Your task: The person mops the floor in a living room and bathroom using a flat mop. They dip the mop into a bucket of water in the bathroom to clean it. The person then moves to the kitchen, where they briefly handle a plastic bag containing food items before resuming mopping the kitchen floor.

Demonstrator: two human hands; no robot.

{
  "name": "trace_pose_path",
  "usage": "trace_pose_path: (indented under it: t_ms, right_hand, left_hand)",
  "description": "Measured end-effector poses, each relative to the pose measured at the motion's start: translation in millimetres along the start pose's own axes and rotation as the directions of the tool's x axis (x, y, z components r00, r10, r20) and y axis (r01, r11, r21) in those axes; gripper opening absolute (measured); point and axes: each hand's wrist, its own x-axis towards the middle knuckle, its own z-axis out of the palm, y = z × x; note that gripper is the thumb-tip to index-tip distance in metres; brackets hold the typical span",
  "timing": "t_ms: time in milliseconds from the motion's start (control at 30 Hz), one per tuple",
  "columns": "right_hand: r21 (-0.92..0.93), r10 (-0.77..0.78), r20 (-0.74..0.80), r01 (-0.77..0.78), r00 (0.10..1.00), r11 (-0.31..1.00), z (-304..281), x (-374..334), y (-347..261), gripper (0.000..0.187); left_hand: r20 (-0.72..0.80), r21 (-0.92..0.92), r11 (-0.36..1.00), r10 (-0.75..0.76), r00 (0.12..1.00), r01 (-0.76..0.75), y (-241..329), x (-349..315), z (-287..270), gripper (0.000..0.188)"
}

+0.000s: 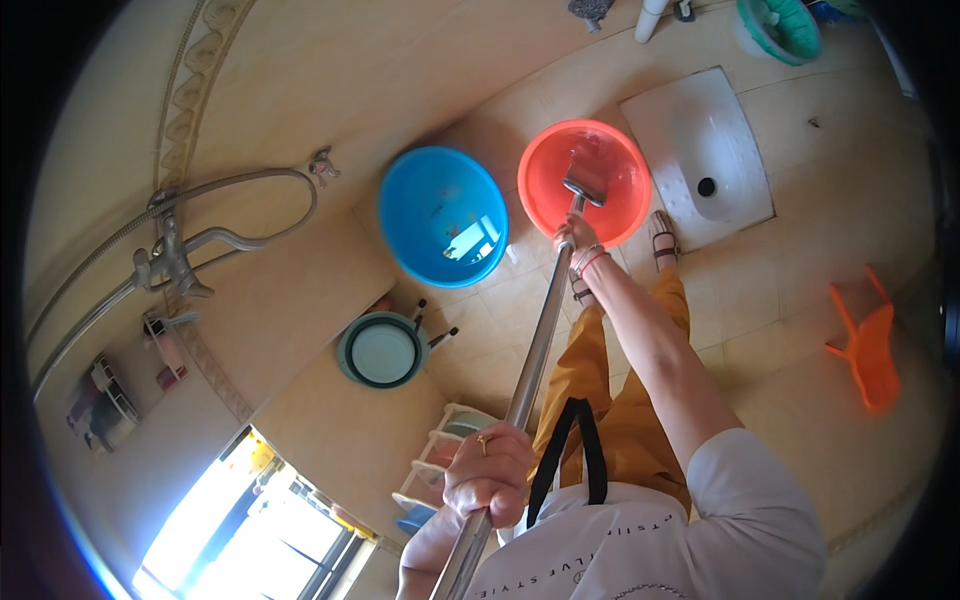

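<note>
A mop with a long shiny metal pole runs slantwise across the picture. Its metal-topped head is inside the red basin, on the floor ahead of me. Low on the pole, close to that basin, my right hand is wrapped round the metal. My left hand, with a ring on one finger, grips the same pole higher up, near my body. The underside of the mop head cannot be made out.
Left of the red basin stands a blue basin holding water. A white squat toilet lies to its right. Farther round are a green-lined bin, an orange stool, a grey-green basin, a shelf rack and a shower mixer.
</note>
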Motion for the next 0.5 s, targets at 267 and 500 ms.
trace_pose_path:
  t_ms: [267, 500]
  right_hand:
    - [0.108, 0.114, 0.000, -0.113, 0.994, 0.988, 10.9, -137.2, 96.9, 0.019]
    - [-0.147, -0.083, -0.059, 0.073, 0.995, 0.986, 51.3, -210.0, 141.0, 0.020]
  left_hand:
    - [-0.086, -0.118, 0.982, 0.136, 0.987, -0.146, -15.2, -1.8, 2.8, 0.032]
    - [-0.154, -0.114, 0.984, 0.118, 0.981, -0.136, -16.1, 1.4, -0.4, 0.036]
